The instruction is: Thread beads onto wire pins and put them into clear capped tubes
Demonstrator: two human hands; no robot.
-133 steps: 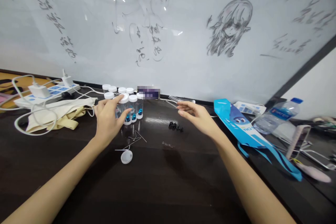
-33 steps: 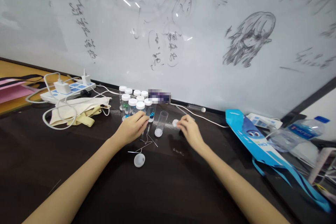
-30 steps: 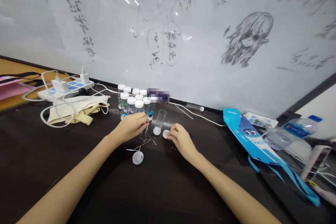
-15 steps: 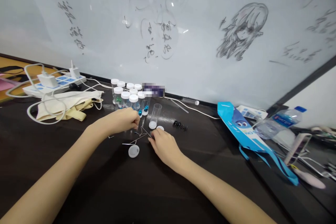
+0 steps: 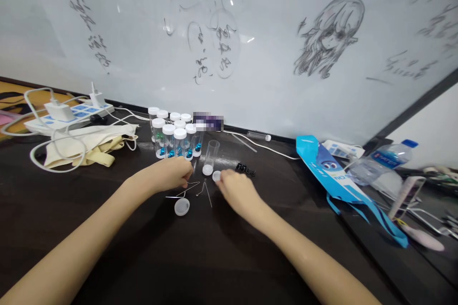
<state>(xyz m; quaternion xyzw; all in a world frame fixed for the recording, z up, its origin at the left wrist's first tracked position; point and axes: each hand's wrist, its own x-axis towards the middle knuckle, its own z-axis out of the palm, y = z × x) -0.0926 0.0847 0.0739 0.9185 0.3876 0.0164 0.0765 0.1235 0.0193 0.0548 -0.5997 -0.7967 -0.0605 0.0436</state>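
My left hand (image 5: 174,174) is closed just in front of the capped tubes. Its fingertips point down, and whatever they may hold is hidden. Below it lie thin bent metal wires (image 5: 188,189) and a white cap (image 5: 182,207) turned hollow side up. A separate V-shaped wire (image 5: 205,189) rests on the table between my hands. My right hand (image 5: 239,192) is at a second white cap (image 5: 216,176), its blurred fingers covering that cap's right edge. Behind this cap an open clear tube (image 5: 212,156) stands upright. Small black pieces (image 5: 245,169) lie beyond my right hand.
Several clear tubes with white lids (image 5: 180,134), some holding blue or green pieces, stand at the back. Left are a cloth bag (image 5: 89,145) and a power strip (image 5: 77,115). A blue packet (image 5: 324,169) and a bottle (image 5: 386,159) lie right. A whiteboard (image 5: 265,90) rises behind.
My right hand has moved right, off the V-shaped wire, which now lies on the table. My left hand has dropped slightly nearer the wires. The view has shifted a little.
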